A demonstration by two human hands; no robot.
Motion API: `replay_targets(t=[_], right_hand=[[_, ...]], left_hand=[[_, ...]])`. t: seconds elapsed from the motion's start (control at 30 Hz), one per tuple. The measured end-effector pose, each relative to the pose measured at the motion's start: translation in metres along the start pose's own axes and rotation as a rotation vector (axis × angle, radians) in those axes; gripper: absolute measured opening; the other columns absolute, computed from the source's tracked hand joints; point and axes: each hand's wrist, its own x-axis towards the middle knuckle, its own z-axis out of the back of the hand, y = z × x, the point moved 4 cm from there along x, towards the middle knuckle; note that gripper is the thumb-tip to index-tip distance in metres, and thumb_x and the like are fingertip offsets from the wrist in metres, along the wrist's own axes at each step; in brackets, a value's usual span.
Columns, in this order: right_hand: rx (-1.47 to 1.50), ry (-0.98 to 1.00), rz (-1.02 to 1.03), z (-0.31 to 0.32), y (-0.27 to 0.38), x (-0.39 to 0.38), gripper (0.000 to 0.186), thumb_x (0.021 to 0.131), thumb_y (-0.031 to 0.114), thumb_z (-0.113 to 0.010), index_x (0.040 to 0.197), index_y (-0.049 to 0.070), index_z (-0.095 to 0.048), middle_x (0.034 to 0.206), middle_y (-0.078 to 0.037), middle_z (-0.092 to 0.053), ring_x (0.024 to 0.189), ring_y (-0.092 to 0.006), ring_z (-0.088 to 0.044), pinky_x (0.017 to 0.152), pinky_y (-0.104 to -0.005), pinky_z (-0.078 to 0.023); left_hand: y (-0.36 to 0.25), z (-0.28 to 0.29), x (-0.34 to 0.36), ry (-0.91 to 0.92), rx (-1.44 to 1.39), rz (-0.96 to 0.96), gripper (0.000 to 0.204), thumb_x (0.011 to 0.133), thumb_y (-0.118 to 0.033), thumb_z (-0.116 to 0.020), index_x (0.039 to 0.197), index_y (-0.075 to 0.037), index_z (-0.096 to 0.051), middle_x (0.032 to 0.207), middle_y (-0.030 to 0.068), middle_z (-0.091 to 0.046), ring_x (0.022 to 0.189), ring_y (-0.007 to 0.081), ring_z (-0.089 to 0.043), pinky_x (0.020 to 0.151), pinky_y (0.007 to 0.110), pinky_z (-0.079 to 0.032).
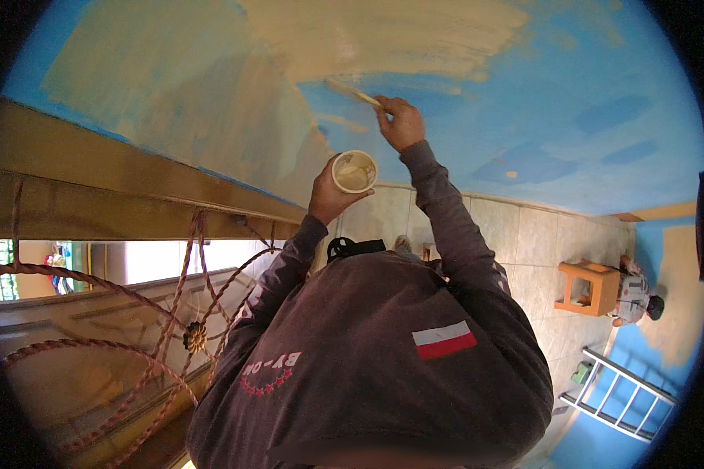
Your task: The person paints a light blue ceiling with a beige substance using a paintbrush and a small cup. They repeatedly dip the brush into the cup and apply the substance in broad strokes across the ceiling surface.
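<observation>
My left hand [330,194] is wrapped round a small white tub [339,186], tilted so that the pale cream paint inside shows. Above and to the right, my right hand [401,125] grips a paintbrush [365,98] by its handle. The brush's tip lies against the wall [438,117], at the border between blue and beige. Beige paint [188,94] covers the wall's upper left and top middle in visible strokes. On the right the wall is mostly blue, with darker blue patches and a few beige marks.
Brown twisted ropes [133,297] cross a wooden door or frame at left. Pale floor tiles [516,234] run below the wall. At far right are an orange stool [594,288], another person [633,297], a ladder [618,395] and a small green object [581,372].
</observation>
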Motion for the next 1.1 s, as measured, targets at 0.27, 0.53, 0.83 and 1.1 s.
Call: replay_targets(t=[0.27,0.53,0.83,1.1], right_hand=[[-0.081,0.111,-0.055,-0.052,0.005,0.025,0.023,0.092,0.023,-0.065,0.111,0.014,-0.075,0.091,-0.014,-0.07,0.08,-0.0366,-0.069,0.071,-0.0483,-0.056],[-0.169,0.052,-0.164,0.049,-0.056,0.005,0.026,0.091,0.024,-0.065,0.112,0.014,-0.076,0.1,-0.014,-0.073,0.089,-0.0365,-0.07,0.077,-0.047,-0.058],[-0.262,-0.112,-0.209,0.183,-0.144,-0.029,0.021,0.092,0.025,-0.068,0.107,0.014,-0.078,0.103,-0.015,-0.075,0.089,-0.035,-0.072,0.077,-0.0442,-0.058],[-0.261,-0.252,-0.319,0.205,-0.139,-0.076,0.023,0.093,0.025,-0.068,0.11,0.013,-0.077,0.094,-0.015,-0.073,0.088,-0.034,-0.072,0.075,-0.043,-0.057]], left_hand=[[0.001,0.012,-0.006,-0.091,0.002,0.034,0.086,0.063,-0.025,-0.099,0.133,-0.003,-0.054,0.127,0.0154,-0.067,0.118,0.0271,-0.065,0.1,0.041,-0.054],[0.0,0.008,-0.001,-0.073,-0.052,-0.001,0.086,0.063,-0.025,-0.099,0.133,-0.003,-0.054,0.127,0.0151,-0.067,0.118,0.0275,-0.065,0.101,0.042,-0.054],[-0.01,-0.017,0.014,0.078,-0.053,0.01,0.086,0.065,-0.023,-0.097,0.135,-0.004,-0.053,0.13,0.0149,-0.066,0.122,0.0267,-0.063,0.103,0.042,-0.052],[-0.017,-0.027,0.018,0.107,-0.028,-0.021,0.084,0.064,-0.023,-0.098,0.134,-0.004,-0.055,0.129,0.0142,-0.066,0.12,0.0266,-0.064,0.102,0.042,-0.052]])
